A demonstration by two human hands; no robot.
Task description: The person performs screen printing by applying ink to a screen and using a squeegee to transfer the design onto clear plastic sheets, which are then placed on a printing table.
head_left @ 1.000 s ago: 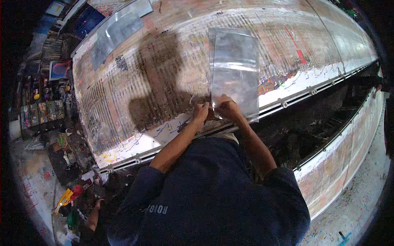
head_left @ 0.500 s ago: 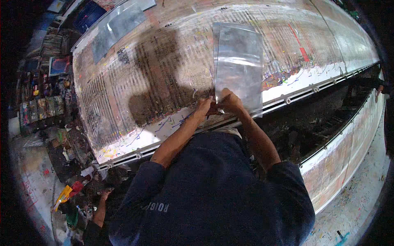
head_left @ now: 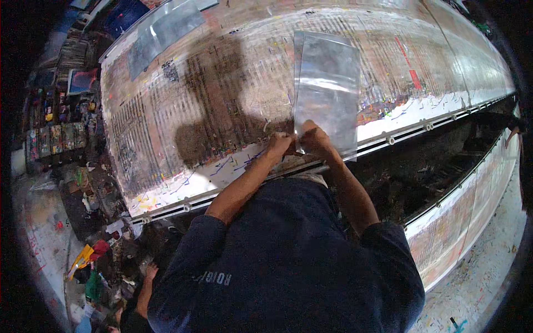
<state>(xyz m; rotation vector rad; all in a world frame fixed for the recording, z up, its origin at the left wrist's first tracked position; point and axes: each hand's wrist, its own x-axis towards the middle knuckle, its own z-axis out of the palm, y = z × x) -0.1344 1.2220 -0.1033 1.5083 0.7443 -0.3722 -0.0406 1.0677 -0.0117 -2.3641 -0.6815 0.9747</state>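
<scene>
A small stack of clear plastic sheets (head_left: 330,72) lies on a long, paint-stained table (head_left: 261,66), its near edge reaching over the table's front rim. At the stack's lower left corner, my right hand (head_left: 315,141) is closed with its fingers bent over the plastic. Close beside it on the left, my left hand (head_left: 281,144) is closed too, fingertips pinched together at the same corner. What sits between the left fingertips is too small and dark to make out. The sheets' left edges are slightly fanned apart.
More grey translucent sheets (head_left: 166,36) lie at the table's far left. A metal rail (head_left: 390,141) with ring fittings runs along the front edge. A second long table (head_left: 461,222) stands at the right. Another person's arm (head_left: 146,288) shows at lower left, near cluttered items.
Both hands stay at the corner of the plastic sheets with only slight finger movement. The other person's arm at lower left has moved to the right. The view has shifted slightly.
</scene>
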